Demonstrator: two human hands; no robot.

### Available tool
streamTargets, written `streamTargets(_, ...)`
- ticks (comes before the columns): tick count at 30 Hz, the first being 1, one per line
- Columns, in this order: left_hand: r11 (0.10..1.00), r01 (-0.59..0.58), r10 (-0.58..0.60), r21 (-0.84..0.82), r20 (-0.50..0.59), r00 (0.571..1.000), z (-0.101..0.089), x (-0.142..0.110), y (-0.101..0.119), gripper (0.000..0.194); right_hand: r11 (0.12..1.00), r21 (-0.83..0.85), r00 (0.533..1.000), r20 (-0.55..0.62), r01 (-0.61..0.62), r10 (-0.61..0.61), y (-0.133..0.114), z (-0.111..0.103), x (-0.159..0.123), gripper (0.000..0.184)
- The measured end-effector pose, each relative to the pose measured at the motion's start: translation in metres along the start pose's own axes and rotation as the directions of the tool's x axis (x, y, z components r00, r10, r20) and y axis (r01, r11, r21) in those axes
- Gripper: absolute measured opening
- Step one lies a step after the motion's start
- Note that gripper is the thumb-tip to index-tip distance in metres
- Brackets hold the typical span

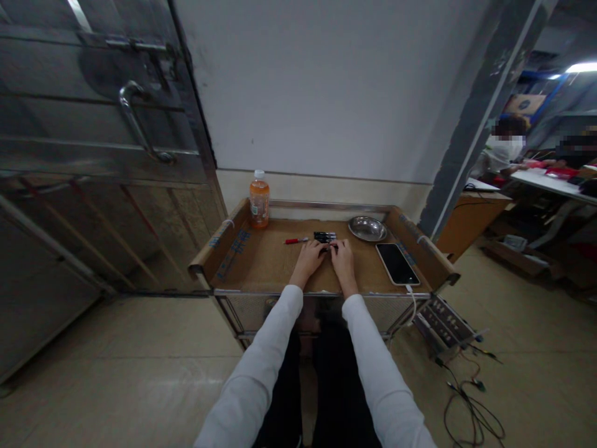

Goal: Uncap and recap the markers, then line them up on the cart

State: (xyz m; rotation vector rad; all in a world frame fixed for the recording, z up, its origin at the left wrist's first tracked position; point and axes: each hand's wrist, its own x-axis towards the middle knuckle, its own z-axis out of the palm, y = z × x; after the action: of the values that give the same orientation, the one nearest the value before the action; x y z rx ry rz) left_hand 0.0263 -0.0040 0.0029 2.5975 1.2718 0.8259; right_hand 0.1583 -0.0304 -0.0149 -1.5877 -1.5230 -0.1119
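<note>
My left hand (310,256) and my right hand (342,256) meet over the middle of a cardboard-lined cart top (265,258). Fingers of both are closed together on something small and dark, too covered to name. Just beyond the fingertips lies a group of black pens (325,236), side by side. A red pen (295,241) rests to their left, near my left hand. To the right of my right hand is a shiny metal bowl (367,229), its inside showing nothing I can make out.
An orange drink bottle (259,202) stands at the back left corner. A phone (397,264) with a white cable (413,305) lies at the right. Cardboard walls edge the cart's sides. A metal box (445,326) and cables (473,404) are on the floor. Another person (504,149) sits far right.
</note>
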Motion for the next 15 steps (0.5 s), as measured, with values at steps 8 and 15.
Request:
streamTargets(8,0.999,0.026,-0.029,-0.036,-0.081,0.996,0.0041,-0.0011,-0.0023,0.017,0.995,-0.027,0.989,-0.113,-0.100,0.096,0.0032,-0.0012,-0.0006,0.016)
streamTargets(15,0.991,-0.045,0.028,-0.129,-0.137,0.990,0.0039,0.0024,-0.0037,0.012,0.995,0.061,0.994,-0.077,-0.073,0.078,0.0012,-0.0024,0.0004,0.018)
